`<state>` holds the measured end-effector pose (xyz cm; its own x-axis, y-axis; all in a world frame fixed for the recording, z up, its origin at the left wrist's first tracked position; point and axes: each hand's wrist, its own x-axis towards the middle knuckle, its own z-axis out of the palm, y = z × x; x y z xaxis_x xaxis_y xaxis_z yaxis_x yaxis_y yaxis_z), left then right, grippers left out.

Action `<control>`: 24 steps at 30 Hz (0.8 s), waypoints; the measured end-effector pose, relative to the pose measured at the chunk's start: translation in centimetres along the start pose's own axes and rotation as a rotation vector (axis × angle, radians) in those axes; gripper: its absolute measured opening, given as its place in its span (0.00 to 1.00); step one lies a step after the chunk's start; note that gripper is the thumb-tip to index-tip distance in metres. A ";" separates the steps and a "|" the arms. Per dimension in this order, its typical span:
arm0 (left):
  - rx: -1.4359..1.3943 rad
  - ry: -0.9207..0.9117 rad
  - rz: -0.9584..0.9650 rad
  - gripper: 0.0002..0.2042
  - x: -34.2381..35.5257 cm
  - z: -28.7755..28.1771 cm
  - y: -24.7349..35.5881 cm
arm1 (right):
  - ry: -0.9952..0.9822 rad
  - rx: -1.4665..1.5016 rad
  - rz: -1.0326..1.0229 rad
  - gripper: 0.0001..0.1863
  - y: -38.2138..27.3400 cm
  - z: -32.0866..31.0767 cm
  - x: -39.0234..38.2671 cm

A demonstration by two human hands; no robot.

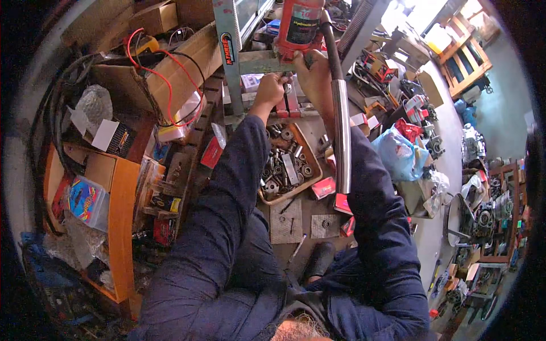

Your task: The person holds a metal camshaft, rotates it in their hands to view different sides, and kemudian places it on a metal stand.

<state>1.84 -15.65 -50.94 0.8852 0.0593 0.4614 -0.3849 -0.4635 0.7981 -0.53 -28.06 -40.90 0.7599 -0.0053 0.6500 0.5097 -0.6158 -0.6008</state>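
A red hydraulic bottle jack (300, 25) stands upright in a grey-green press frame (230, 48) at the top middle. My left hand (271, 92) is closed just below it, fingers pinched by a small metal part (288, 88); what they hold is hidden. My right hand (315, 73) reaches to the jack's underside, thumb raised against its base and fingers curled behind, partly out of sight. The jack's black lever with a silver pipe (340, 136) slants down over my right forearm. Below my hands, a tray (314, 179) holds bearings, rings and other metal parts.
Small red boxes (323, 187) and a pen (297, 248) lie near the tray. Left are an orange wooden cabinet (120, 227) and a cardboard box with red and black cables (170, 85). Right, a blue plastic bag (398, 150) sits among piled parts.
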 end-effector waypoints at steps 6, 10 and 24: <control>0.051 0.063 0.116 0.10 0.5 0.3 -2.3 | -0.063 0.225 -0.024 0.13 0.6 -4.6 -2.7; 0.104 0.089 0.156 0.09 0.4 0.7 -2.4 | -0.221 -0.212 -0.197 0.33 -1.2 -12.4 -7.1; 0.093 0.083 0.142 0.07 -0.2 0.3 -1.5 | 0.222 -0.210 -0.632 0.20 -12.4 -22.0 -5.3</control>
<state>2.31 -15.21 -52.31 0.7979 0.0581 0.6000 -0.4751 -0.5519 0.6853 -19.75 -37.75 -26.70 0.2318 0.2565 0.9383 0.7209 -0.6929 0.0113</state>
